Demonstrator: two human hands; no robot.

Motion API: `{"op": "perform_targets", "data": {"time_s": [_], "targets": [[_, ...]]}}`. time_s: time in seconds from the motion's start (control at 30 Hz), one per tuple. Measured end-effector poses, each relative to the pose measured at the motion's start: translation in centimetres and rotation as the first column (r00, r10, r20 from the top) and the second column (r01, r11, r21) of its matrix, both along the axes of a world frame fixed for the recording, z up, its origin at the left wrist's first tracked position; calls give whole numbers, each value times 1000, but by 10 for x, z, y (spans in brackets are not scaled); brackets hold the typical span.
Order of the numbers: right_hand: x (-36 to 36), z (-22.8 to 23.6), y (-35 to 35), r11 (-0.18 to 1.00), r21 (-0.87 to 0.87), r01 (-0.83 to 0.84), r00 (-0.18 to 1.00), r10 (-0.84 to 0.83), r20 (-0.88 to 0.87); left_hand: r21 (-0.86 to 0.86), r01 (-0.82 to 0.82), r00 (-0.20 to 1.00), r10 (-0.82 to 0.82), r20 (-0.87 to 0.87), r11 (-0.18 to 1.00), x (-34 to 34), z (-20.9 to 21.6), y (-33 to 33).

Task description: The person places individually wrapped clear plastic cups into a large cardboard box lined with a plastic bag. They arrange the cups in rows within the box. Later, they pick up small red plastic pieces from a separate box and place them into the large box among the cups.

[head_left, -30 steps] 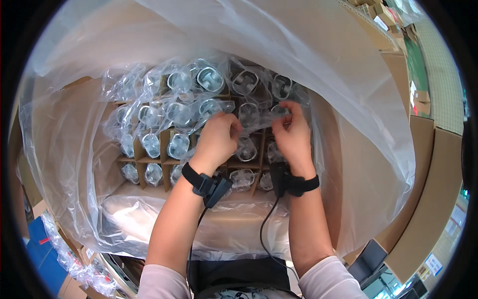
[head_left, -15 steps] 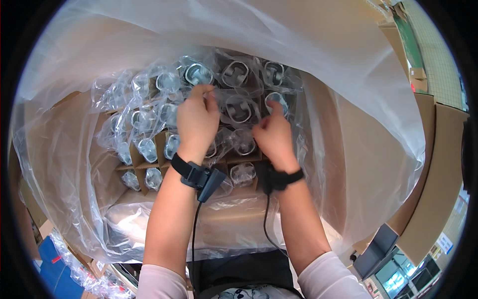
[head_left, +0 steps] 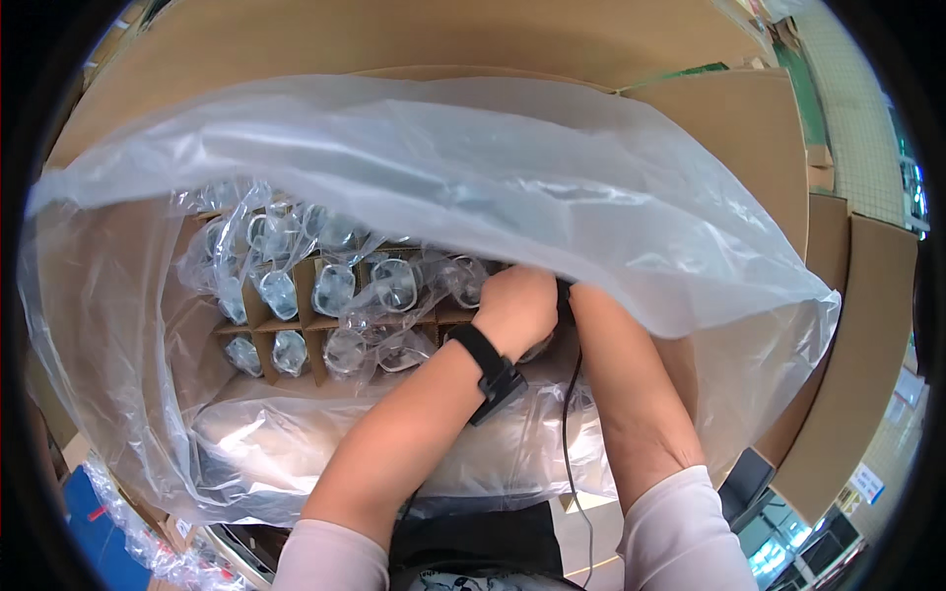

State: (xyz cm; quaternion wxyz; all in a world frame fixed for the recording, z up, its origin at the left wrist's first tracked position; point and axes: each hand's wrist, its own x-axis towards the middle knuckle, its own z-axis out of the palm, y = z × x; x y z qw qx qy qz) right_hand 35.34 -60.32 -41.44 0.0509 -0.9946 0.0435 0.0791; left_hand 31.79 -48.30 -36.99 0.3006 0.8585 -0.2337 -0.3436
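Observation:
Metal pistons in clear plastic bags [head_left: 279, 294] stand in rows inside a carton split by cardboard dividers [head_left: 316, 325]. My left hand [head_left: 517, 310] is over the right part of the rows, its back toward me and its fingers curled down. What those fingers hold, if anything, is hidden. My right forearm [head_left: 631, 384] reaches in beside it. The right hand itself is out of sight behind my left hand and beneath the clear plastic liner [head_left: 493, 167], which hangs over the far rows.
Tall cardboard flaps [head_left: 414, 34] rise behind the liner. More folded cardboard [head_left: 857, 345] stands at the right. Bunched liner [head_left: 296, 433] lies along the near side of the carton. A thin cable [head_left: 570, 424] runs along my right arm.
Both hands have come nearer and my left hand has swung right, next to the other. The far liner has dropped over the back rows, and my right hand is now covered.

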Motion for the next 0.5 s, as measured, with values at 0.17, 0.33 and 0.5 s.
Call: {"op": "perform_targets", "data": {"time_s": [0.17, 0.33, 0.5], "targets": [[-22, 40, -5, 946, 322, 21, 998, -40, 53, 77, -20, 986, 7, 166, 997, -12, -54, -13], [-49, 85, -2, 825, 540, 168, 986, -150, -77, 7, -142, 985, 141, 98, 990, -1, -47, 12], [-49, 76, -26, 863, 465, 197, 980, -185, -72, -71, -195, 975, 201, 91, 978, 4, -42, 11]]}}
